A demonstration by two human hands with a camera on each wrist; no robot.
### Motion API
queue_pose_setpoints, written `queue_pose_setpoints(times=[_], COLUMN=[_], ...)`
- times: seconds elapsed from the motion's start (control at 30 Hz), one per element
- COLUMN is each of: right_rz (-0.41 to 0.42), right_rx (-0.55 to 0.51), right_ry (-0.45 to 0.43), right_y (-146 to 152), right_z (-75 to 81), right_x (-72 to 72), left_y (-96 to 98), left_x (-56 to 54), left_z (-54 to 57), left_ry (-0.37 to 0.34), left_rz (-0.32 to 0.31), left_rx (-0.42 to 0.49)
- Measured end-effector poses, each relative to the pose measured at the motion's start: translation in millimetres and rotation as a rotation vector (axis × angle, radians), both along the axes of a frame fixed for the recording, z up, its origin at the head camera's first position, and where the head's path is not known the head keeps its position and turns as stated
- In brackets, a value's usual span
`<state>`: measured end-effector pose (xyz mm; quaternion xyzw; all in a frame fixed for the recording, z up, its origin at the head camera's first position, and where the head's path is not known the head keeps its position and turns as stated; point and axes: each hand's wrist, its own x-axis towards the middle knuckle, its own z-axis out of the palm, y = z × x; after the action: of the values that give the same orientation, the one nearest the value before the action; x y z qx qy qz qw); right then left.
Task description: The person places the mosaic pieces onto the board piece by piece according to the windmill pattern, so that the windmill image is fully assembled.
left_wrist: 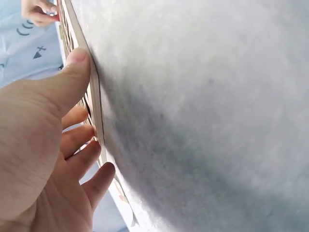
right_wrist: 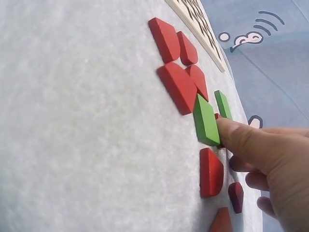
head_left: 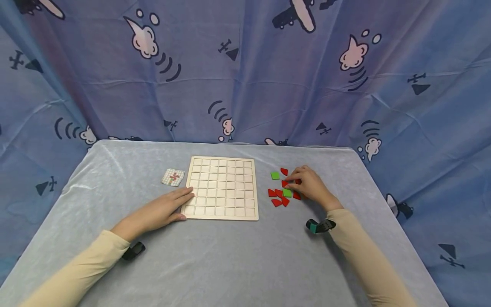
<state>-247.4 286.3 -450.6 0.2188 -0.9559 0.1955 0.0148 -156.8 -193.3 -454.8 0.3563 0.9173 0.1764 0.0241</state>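
Board (head_left: 219, 194) set on counter (head_left: 230, 260), left edge touched by left hand (head_left: 166, 209), its fingers extended, loosely spread. Red piece (head_left: 284, 183), right of board, apparently pinched narrowly by right hand (head_left: 310, 184). Nearer green piece (head_left: 287, 193) seen just beside fingertips; red piece best gripped by edges and lifted straight up, so green piece is not nudged. Board best steadied lightly; pattern card (head_left: 173, 177) at left best left uncovered.
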Motion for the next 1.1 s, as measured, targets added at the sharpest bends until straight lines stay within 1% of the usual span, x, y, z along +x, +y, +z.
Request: queue_pose_setpoints(times=[0.2,0.37,0.47,0.8,1.1], right_rz=[-0.011,-0.015,-0.014,-0.027,-0.058], right_rx=[-0.002,-0.003,-0.001,0.012,0.045], right_ry=[0.0,-0.006,-0.011,-0.016,0.053], right_y=[-0.4,-1.1,-1.5,-3.7,-10.0], right_z=[0.0,0.2,0.0,-0.7,-2.8], right_x=[1.3,1.4,0.3,-0.8,-1.9], left_y=[1.7,1.6,1.0,0.1,1.7], left_x=[0.4,0.2,0.6,3.3,4.6], left_z=[-4.3,-5.7,-5.7,-2.7,0.6], left_ry=[-0.002,0.004,0.012,0.022,0.021], left_rz=[0.023,0.082,0.101,0.105,0.109], left_rx=[0.021,-0.022,-0.051,-0.066,-0.083])
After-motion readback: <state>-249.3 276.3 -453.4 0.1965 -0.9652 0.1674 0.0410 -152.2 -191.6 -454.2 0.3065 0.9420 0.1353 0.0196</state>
